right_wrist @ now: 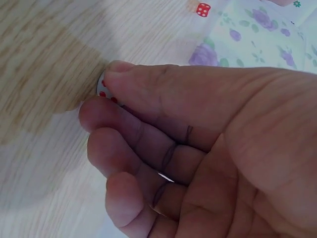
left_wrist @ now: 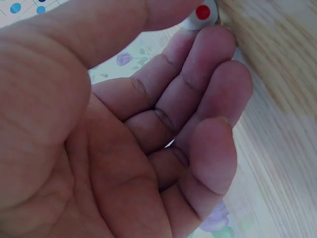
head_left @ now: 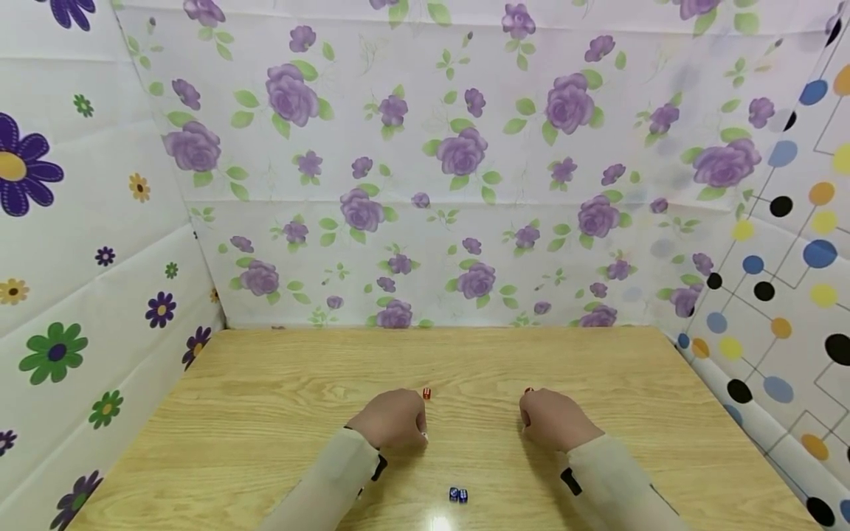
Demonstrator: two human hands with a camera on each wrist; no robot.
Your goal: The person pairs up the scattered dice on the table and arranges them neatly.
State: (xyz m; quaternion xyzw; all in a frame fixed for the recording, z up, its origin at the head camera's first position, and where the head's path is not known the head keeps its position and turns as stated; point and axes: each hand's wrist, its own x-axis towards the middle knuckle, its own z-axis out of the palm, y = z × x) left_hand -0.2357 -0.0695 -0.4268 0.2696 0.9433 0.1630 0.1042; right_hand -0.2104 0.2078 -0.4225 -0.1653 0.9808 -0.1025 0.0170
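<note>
Between the thumb and fingertips of my left hand is a white die with a red dot, held low at the tabletop. My right hand pinches another white die with red dots, mostly covered by the thumb and index finger. Just beyond the left hand lies a red die. A second red die shows partly behind the right hand's knuckles. Closer to me, a blue die sits beside another blue die.
A light wood-grain table spans the space under both hands. Flower-patterned cloth rises along its back edge. More patterned cloth encloses the left side, and a dotted cloth stands on the right.
</note>
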